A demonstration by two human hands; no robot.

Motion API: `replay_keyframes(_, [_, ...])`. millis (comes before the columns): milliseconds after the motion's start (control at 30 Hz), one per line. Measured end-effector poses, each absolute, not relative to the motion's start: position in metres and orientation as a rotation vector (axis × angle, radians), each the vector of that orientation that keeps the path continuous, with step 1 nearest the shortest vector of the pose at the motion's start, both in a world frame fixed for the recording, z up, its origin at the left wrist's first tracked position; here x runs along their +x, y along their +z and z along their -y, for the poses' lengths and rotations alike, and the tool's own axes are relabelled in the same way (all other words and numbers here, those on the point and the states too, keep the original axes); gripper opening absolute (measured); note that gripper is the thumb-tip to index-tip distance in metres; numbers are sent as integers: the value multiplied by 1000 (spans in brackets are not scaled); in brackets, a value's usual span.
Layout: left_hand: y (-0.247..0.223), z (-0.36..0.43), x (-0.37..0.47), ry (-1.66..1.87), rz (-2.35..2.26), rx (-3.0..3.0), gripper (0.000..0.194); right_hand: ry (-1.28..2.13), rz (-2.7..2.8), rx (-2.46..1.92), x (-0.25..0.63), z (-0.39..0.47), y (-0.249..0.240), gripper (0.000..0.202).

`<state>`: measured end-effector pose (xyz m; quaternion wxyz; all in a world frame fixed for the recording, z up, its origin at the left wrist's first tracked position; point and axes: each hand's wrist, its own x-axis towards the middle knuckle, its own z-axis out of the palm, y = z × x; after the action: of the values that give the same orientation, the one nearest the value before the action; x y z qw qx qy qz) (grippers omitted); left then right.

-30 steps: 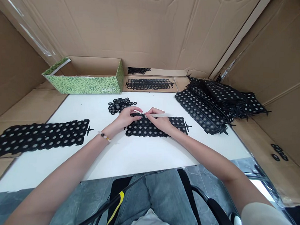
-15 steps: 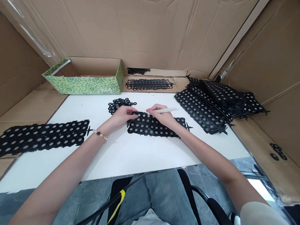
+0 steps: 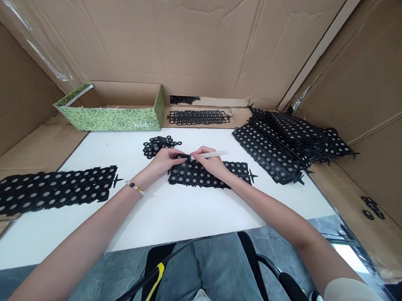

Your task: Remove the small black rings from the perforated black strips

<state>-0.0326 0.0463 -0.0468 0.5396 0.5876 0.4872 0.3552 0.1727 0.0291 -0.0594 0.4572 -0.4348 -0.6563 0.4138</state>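
Observation:
A black sheet of joined rings with pale round centres (image 3: 203, 177) lies flat on the white table in front of me. My left hand (image 3: 163, 162) pinches its far left corner between thumb and fingertips. In my right hand (image 3: 212, 162) is a slim white pen-like tool (image 3: 214, 154), its tip down at the sheet's far edge close to my left fingertips. What the tip touches is too small to make out. Just beyond my left hand sits a loose pile of small black rings (image 3: 157, 145).
Another dotted black sheet (image 3: 52, 188) lies at the left. Stacked sheets (image 3: 281, 145) fill the back right. Behind stand a green patterned box (image 3: 112, 119) and an openwork black ring sheet (image 3: 199, 117) on cardboard. A few rings (image 3: 373, 207) lie on the right cardboard ledge. Cardboard walls surround the table.
My right hand and the white tool have moved left along the sheet's far edge, nearer my left hand. My left hand keeps its hold at the corner. The view has tilted slightly.

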Motion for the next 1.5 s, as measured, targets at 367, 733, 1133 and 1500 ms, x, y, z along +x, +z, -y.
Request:
replay_keyframes(367, [-46,-51,-36,845,-1161,1397,58,1017,1616,-1071,166,-26,-60,18])
replay_keyframes(733, [-42,-49,-35,824,-1155,1380,68,889,1644,-1105,157,-24,-62,15])
replay_keyframes(1133, [-44,-49,-49,871,-1276,1447,46,1123,1739,-1026,170,-39,-37,15])
replay_keyframes(1500, [-57,-38,-44,1042,-1296,1351,45,1063,1532,-1019,141,-39,-62,18])
